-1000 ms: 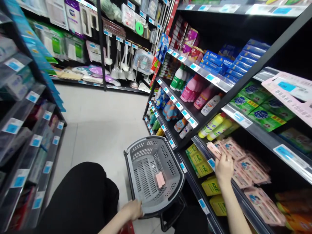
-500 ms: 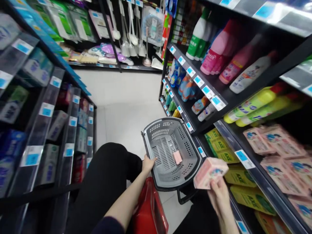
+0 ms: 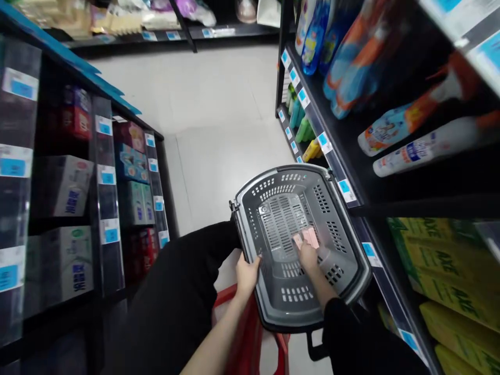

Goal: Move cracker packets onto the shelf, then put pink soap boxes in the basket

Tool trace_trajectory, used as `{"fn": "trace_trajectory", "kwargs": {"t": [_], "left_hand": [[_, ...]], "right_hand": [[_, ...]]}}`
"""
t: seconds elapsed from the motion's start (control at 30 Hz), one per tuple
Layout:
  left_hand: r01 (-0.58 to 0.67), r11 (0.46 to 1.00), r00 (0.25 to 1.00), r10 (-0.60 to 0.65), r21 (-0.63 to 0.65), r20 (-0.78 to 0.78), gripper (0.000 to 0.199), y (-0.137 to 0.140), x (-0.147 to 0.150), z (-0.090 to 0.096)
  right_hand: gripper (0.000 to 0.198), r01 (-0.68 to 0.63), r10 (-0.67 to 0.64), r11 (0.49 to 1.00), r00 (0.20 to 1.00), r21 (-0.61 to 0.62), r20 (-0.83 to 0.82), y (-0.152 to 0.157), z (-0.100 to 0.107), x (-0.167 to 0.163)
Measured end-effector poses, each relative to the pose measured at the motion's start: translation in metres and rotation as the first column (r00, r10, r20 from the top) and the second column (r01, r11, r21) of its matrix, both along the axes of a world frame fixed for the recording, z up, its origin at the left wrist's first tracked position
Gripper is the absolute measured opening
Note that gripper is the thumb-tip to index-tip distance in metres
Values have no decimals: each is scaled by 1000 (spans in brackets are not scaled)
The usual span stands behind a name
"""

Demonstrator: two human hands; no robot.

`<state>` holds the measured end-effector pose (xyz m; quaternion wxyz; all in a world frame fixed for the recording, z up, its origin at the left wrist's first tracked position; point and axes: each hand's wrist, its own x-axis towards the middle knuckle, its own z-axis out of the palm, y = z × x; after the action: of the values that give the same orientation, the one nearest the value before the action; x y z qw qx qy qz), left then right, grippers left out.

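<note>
Inside the grey plastic basket (image 3: 282, 315) the left hand (image 3: 247, 275) grips, the right hand (image 3: 308, 256) clasps a pink box (image 3: 313, 236) that fumbling could topple.

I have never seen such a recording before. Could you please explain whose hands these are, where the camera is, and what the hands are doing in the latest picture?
No machine works here: these are one person's bare hands. Every picture comes from one head-worn camera looking forward and down. The left hand holds the rim of a grey, perforated plastic basket. The right hand reaches inside, touching small pink rectangular packs near the basket's bottom; whether it grips one is unclear. Yellow AXE-labelled packs fill the shelving on the right.
</note>
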<state>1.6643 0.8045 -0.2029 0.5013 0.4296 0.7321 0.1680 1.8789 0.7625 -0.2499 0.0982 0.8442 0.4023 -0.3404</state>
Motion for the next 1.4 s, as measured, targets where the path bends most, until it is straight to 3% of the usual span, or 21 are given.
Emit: {"fn": "trace_trajectory", "kwargs": {"t": [0.13, 0.27, 0.53, 0.7, 1.1, 1.27, 1.4], "left_hand": [[-54, 999, 998, 55, -4, 29, 30, -4, -2, 1], [-92, 995, 995, 93, -23, 28, 34, -5, -1, 5], [-127, 990, 992, 127, -54, -5, 42, -3, 0, 11], [-138, 989, 990, 136, -61, -36, 41, -5, -2, 9], [-165, 986, 986, 165, -19, -24, 39, -2, -1, 5], [-153, 988, 987, 153, -16, -40, 40, -3, -1, 4], [-126, 992, 990, 123, -32, -72, 35, -1, -1, 0]], "right_hand": [[26, -47, 57, 994, 993, -99, 99, -5, -42, -1], [27, -74, 98, 983, 985, -168, 140, -16, -72, 10], [30, -91, 140, 941, 981, -327, 131, -17, -112, 13], [28, -125, 166, 919, 983, -374, 77, -15, -125, 11], [32, -207, 198, 933, 978, -294, -63, 11, -117, 13], [33, -165, 151, 943, 986, -290, -67, 11, -92, 12], [30, -104, 89, 955, 994, -278, -64, 29, -52, 10]]}}
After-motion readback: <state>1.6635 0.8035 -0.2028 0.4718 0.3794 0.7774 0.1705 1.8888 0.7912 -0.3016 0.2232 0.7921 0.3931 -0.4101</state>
